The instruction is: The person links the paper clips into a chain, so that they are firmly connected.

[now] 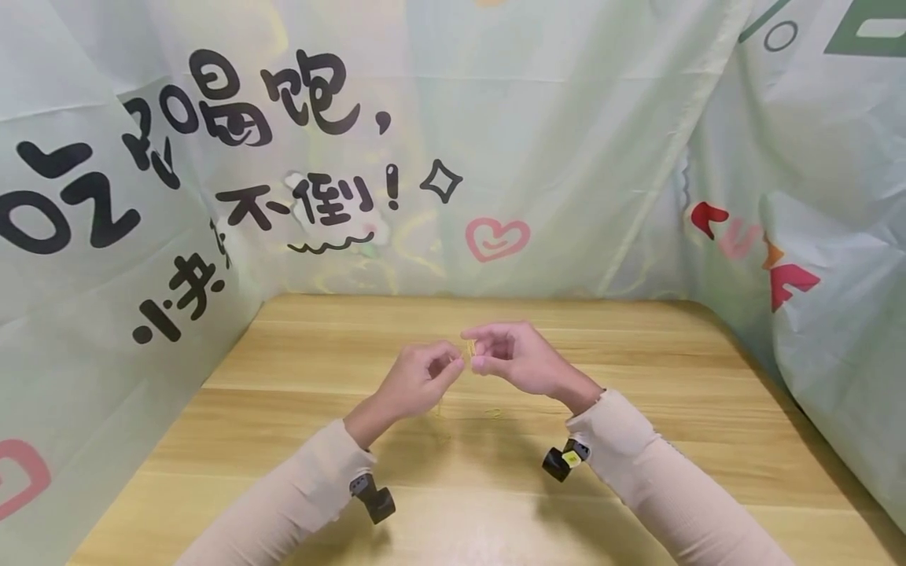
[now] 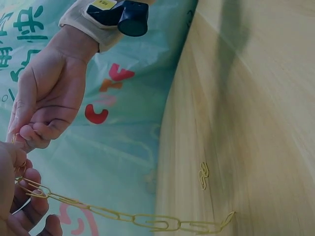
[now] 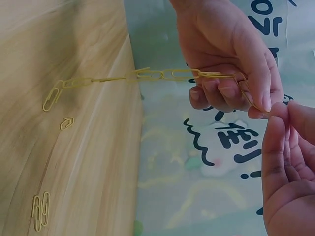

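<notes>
A chain of yellow paper clips (image 2: 157,223) hangs from my left hand (image 1: 418,379), whose thumb and fingertips pinch its upper end. Lower down, the chain (image 3: 162,74) reaches the wooden table, its last clip lying on the surface. My right hand (image 1: 524,358) faces the left one, fingertips almost meeting. Between its thumb and fingers it pinches a single yellow paper clip (image 1: 472,347), right at the top of the chain. Whether that clip is hooked into the chain I cannot tell, as fingers cover the joint in both wrist views.
Loose yellow paper clips (image 3: 40,211) lie on the table (image 1: 602,487) below the hands, with another small clip (image 3: 67,123) close to the chain's lower end. Printed cloth (image 1: 566,157) hangs around the back and sides of the table.
</notes>
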Tool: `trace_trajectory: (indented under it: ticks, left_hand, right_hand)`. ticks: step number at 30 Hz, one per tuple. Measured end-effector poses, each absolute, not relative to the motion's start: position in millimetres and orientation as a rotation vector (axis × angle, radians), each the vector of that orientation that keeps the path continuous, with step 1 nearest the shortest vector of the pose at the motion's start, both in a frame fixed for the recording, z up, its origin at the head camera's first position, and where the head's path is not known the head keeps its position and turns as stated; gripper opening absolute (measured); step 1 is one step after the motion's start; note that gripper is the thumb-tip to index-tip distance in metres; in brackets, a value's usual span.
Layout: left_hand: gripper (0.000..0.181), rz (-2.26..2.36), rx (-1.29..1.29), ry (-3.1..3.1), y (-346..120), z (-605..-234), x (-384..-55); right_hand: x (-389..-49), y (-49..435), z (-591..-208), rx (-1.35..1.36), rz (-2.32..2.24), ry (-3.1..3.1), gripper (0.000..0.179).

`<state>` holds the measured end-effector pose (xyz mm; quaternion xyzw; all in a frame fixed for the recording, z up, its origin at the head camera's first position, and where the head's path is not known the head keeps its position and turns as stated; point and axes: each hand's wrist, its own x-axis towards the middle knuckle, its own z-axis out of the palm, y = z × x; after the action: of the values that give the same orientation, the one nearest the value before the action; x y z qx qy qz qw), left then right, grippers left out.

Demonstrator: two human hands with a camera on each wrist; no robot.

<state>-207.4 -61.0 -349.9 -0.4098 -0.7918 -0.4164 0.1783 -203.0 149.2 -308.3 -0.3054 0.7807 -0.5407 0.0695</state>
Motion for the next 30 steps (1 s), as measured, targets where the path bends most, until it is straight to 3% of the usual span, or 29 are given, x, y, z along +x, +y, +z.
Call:
trace_trajectory:
  ticks: [9,30]
  left_hand:
    - [0.010,-1.193,-1.131,-2.205,-61,-352,-210]
    - [0.010,-1.220,-1.227,-2.324,-60,-355,-208]
  right_hand:
    - [-203,151,-308,-0.971,-1.583,2.310,0.039]
    - [-208,164,-293,-1.075,-1.492,2.497,0.022]
